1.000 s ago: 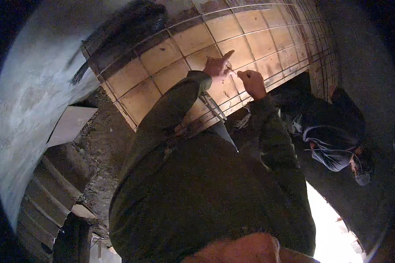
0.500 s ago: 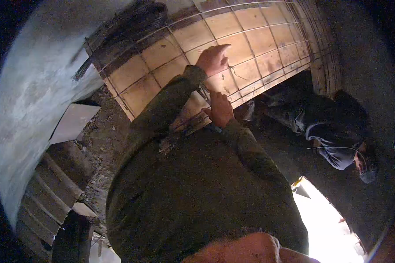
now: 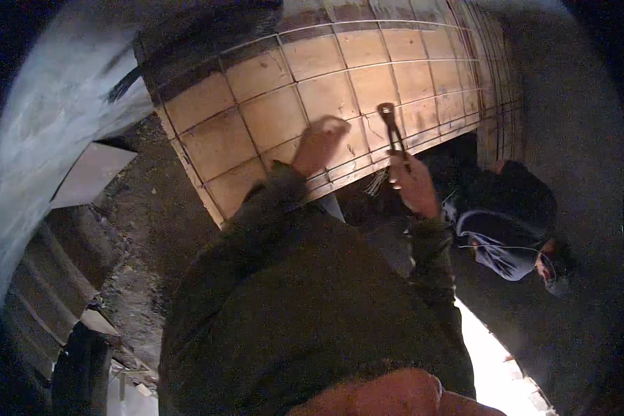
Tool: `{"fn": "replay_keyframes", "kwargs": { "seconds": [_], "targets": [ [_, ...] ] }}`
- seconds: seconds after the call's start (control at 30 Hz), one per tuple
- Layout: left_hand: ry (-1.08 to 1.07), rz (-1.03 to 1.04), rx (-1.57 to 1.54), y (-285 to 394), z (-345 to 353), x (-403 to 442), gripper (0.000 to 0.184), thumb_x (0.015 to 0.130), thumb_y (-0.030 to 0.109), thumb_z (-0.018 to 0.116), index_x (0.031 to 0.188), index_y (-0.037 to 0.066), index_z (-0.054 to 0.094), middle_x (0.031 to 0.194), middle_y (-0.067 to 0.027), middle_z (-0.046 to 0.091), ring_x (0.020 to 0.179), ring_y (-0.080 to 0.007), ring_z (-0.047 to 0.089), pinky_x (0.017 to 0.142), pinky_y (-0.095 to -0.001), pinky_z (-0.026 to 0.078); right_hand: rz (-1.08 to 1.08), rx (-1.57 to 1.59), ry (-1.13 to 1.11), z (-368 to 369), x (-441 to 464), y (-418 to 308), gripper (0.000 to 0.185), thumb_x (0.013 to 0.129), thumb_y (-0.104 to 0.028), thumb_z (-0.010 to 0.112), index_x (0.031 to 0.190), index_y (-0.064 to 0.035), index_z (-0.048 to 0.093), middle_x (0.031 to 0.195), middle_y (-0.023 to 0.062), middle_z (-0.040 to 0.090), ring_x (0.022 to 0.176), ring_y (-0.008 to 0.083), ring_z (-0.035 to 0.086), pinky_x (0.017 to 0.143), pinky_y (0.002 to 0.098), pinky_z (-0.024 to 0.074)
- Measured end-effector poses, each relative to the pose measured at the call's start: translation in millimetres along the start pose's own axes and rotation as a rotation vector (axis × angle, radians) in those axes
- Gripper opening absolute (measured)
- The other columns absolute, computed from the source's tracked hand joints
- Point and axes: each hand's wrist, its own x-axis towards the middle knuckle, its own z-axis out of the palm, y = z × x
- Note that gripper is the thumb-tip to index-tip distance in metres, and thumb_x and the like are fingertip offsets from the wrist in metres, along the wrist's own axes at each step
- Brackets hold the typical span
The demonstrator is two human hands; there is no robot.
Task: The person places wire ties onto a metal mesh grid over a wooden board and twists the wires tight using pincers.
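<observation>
My right hand (image 3: 414,184) is closed round the handles of dark pincers (image 3: 393,130), whose rounded jaws point up over the mesh. To the left of it, my left hand (image 3: 322,144) hangs over the panel, fingers curled together. Motion blurs it, and whatever its fingertips may hold is too small to make out. Below both hands spreads a steel bar mesh (image 3: 297,83), lying over a pale wooden panel (image 3: 269,118). A thin piece of wire (image 3: 374,128) curls near a bar crossing between the hands.
A dark bundle of wire (image 3: 201,35) lies across the mesh's far left. At the right, another person (image 3: 509,222) is beside the panel's lower edge. Rubble (image 3: 135,277) and a pale board (image 3: 93,175) lie at the left, next to a rough wall (image 3: 62,104).
My right hand has moved right, away from my left wrist, and now shows the pincers raised. My left hand has come down slightly, its fingers going from extended to curled. The view has shifted.
</observation>
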Motion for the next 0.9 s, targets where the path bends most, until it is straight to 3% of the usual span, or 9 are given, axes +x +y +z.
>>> {"fn": "replay_keyframes", "kwargs": {
  "seconds": [0.07, 0.17, 0.27, 0.43, 0.53, 0.6, 0.7, 0.87, 0.9],
  "targets": [
    [-0.175, -0.278, -0.092, -15, 42, -3, 0.041, 0.088, 0.040, 0.057, 0.094, 0.000, 0.065, 0.088, -0.0144, 0.066, 0.078, -0.0206, 0.063, 0.070, -0.0330, 0.051, -0.022, -0.133, -0.004, -29, 9, 7, 0.046, 0.091, -0.046, 0.051, 0.107, -0.0037, 0.058, 0.070, 0.0076, 0.059, 0.060, 0.0162, 0.055, 0.054, 0.0308, 0.0447],
    [-0.213, -0.775, -0.525, -16, 86, 3, 0.047, 0.090, 0.040, 0.059, 0.105, -0.004, 0.061, 0.094, -0.0159, 0.067, 0.078, -0.0185, 0.063, 0.072, -0.0291, 0.051, 0.065, -0.309, -0.095, -48, 20, -14, 0.043, 0.091, -0.041, 0.051, 0.111, -0.0035, 0.056, 0.075, 0.0096, 0.062, 0.062, 0.0215, 0.059, 0.056, 0.0352, 0.0474],
    [-0.053, -0.502, -0.470, -37, 119, 5, 0.045, 0.090, 0.038, 0.059, 0.102, -0.005, 0.060, 0.091, -0.0157, 0.067, 0.079, -0.0181, 0.063, 0.072, -0.0291, 0.051, -0.113, -0.757, -0.173, -57, 51, 5, 0.037, 0.090, -0.030, 0.048, 0.116, -0.0049, 0.054, 0.083, 0.0157, 0.064, 0.070, 0.0323, 0.063, 0.063, 0.0435, 0.0503],
    [0.017, -0.510, -0.692, -19, 120, -4, 0.033, 0.091, 0.025, 0.055, 0.099, -0.007, 0.056, 0.086, -0.0169, 0.066, 0.076, -0.0174, 0.063, 0.065, -0.0298, 0.050, -0.152, -1.068, -0.183, -47, 64, -27, 0.039, 0.088, -0.021, 0.047, 0.126, -0.0121, 0.049, 0.104, 0.0215, 0.063, 0.093, 0.0405, 0.060, 0.081, 0.0497, 0.0493],
    [-0.019, -0.535, -0.532, -26, 115, -8, 0.025, 0.091, 0.021, 0.052, 0.097, -0.003, 0.057, 0.085, -0.0175, 0.065, 0.079, -0.0222, 0.064, 0.066, -0.0329, 0.051, -0.148, -1.016, -0.241, -46, 65, -32, 0.041, 0.089, -0.021, 0.048, 0.129, -0.0128, 0.046, 0.105, 0.0215, 0.062, 0.094, 0.0415, 0.060, 0.082, 0.0506, 0.0487],
    [-0.041, -0.156, -0.172, -55, 121, -12, 0.018, 0.088, 0.019, 0.053, 0.096, 0.003, 0.057, 0.085, -0.0163, 0.064, 0.078, -0.0281, 0.065, 0.065, -0.0376, 0.052, -0.147, -0.987, -0.279, -46, 66, -27, 0.043, 0.089, -0.021, 0.048, 0.131, -0.0134, 0.045, 0.105, 0.0219, 0.062, 0.094, 0.0419, 0.059, 0.081, 0.0508, 0.0485],
    [-0.067, -0.339, -0.328, -68, 129, -16, 0.018, 0.083, 0.019, 0.058, 0.094, 0.005, 0.057, 0.089, -0.0158, 0.063, 0.078, -0.0336, 0.064, 0.067, -0.0417, 0.052, -0.161, -0.951, -0.312, -44, 66, -23, 0.046, 0.090, -0.022, 0.048, 0.135, -0.0144, 0.042, 0.106, 0.0227, 0.062, 0.096, 0.0431, 0.058, 0.082, 0.0510, 0.0477],
    [-0.025, -0.122, -0.145, -67, 128, -19, 0.023, 0.083, 0.026, 0.061, 0.093, 0.006, 0.057, 0.091, -0.0162, 0.061, 0.077, -0.0332, 0.063, 0.064, -0.0434, 0.052, -0.440, -0.822, -0.302, -52, 75, 10, 0.049, 0.092, -0.026, 0.049, 0.139, -0.0157, 0.037, 0.095, 0.0190, 0.065, 0.085, 0.0349, 0.064, 0.072, 0.0455, 0.0515],
    [-0.023, -0.127, -0.141, -66, 125, -20, 0.023, 0.084, 0.027, 0.062, 0.093, 0.006, 0.057, 0.091, -0.0163, 0.061, 0.076, -0.0330, 0.063, 0.063, -0.0436, 0.052, -0.091, -0.566, -0.402, -55, 73, 3, 0.048, 0.093, -0.029, 0.049, 0.137, -0.0147, 0.039, 0.087, 0.0132, 0.063, 0.076, 0.0269, 0.063, 0.064, 0.0396, 0.0510]
  ]
}}
